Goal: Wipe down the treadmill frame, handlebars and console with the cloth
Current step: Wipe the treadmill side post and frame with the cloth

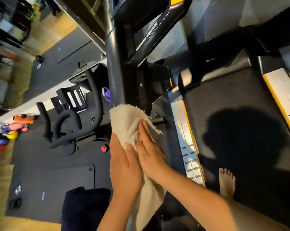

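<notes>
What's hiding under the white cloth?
The dark treadmill post runs down into the cloth. The left hand reaches under it too. The covered part of the post is hidden.
</notes>
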Motion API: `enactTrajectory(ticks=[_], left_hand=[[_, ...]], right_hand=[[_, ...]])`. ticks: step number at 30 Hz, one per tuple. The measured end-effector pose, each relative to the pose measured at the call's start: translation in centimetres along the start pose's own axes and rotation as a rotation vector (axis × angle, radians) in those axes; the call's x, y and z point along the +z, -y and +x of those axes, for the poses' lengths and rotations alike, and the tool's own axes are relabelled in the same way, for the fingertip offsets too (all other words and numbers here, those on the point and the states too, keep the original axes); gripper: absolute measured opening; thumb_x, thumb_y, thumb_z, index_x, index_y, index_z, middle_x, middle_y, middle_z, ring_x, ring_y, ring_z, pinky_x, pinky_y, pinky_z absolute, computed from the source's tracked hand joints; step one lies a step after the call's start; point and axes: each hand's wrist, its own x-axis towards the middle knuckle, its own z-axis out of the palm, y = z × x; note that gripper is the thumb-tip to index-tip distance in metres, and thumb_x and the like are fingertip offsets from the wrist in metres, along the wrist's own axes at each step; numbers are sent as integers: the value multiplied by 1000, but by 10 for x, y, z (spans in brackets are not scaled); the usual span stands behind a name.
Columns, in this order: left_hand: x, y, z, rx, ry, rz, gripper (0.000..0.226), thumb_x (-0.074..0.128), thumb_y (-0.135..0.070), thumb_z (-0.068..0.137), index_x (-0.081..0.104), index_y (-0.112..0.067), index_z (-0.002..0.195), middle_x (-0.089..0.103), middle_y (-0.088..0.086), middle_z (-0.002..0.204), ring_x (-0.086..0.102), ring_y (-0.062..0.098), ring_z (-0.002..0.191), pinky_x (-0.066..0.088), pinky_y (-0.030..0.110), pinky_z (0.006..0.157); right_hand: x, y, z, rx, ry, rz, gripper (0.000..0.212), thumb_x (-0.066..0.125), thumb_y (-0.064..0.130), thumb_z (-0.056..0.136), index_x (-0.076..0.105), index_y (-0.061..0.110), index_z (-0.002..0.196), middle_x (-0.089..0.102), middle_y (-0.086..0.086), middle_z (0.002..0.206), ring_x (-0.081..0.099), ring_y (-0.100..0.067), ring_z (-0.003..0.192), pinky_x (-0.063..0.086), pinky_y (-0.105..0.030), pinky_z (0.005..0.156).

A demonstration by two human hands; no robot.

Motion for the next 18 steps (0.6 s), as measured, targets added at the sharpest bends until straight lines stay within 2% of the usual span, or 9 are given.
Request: enactTrajectory(ticks=[3, 6, 7, 8, 9, 10, 12, 14, 18], left_hand=[[2, 2, -18, 0, -41, 79, 58, 23, -45, 96, 21, -37, 153, 36, -20, 148, 42, -6, 126, 38, 23, 97], [7, 0, -13, -23, -58, 182, 57, 29, -43, 99, 20, -28, 154, 36, -5, 152, 45, 16, 131, 44, 41, 100], [8, -4, -7, -17, -53, 217, 58, 34, -39, 100, 18, -25, 154, 32, 0, 155, 43, 21, 134, 43, 44, 102], [10, -8, 2, -7, -47, 257, 61, 39, -34, 101, 15, -21, 155, 27, 4, 158, 39, 25, 137, 42, 47, 105], [11, -13, 13, 6, -48, 292, 64, 42, -31, 101, 12, -18, 156, 21, 8, 161, 33, 29, 142, 38, 48, 109], [13, -15, 24, 18, -48, 313, 67, 44, -29, 101, 9, -16, 156, 15, 10, 163, 25, 30, 146, 33, 47, 114], [14, -21, 43, 52, -34, 314, 70, 45, -28, 101, 6, -12, 157, 7, 12, 165, 13, 26, 151, 23, 43, 120], [13, -25, 63, 110, -19, 295, 70, 44, -26, 101, 5, -10, 157, 4, 12, 165, 5, 24, 153, 18, 44, 122], [13, -33, 97, 159, -6, 310, 71, 43, -22, 102, 1, -9, 157, -1, 14, 165, -4, 28, 153, 10, 47, 124]], right_hand=[[6, -22, -22, 9, 16, -63, 54, 24, 38, 105, -12, 53, 142, 0, 21, 159, 10, -3, 146, 11, -24, 119], [9, -27, -29, 163, 83, -77, 58, 25, 42, 103, -15, 50, 144, 27, 5, 156, 34, -21, 140, 25, -30, 113], [7, -23, -22, 204, 59, -10, 54, 28, 44, 103, -4, 53, 146, 39, 4, 149, 42, -21, 134, 31, -31, 110], [3, -20, -10, 199, 0, 18, 43, 31, 46, 102, 16, 58, 141, 50, 8, 138, 49, -16, 127, 37, -28, 106], [0, -21, 2, 205, -53, -12, 31, 33, 48, 102, 33, 61, 130, 57, 12, 128, 53, -10, 120, 39, -23, 101], [-4, -18, 14, 195, -85, -2, 28, 32, 47, 102, 38, 60, 126, 57, 11, 128, 54, -9, 119, 40, -23, 101], [-9, -15, 37, 191, -46, 76, 43, 27, 42, 104, 20, 50, 146, 43, 0, 147, 43, -20, 134, 34, -36, 112], [-13, -11, 56, 188, -76, 88, 50, 26, 41, 103, 10, 45, 151, 35, -3, 153, 36, -25, 139, 29, -44, 115], [-8, -12, 72, 135, -118, 79, 52, 30, 53, 95, 1, 67, 137, 35, 1, 154, 39, -25, 137, 38, -49, 109]])
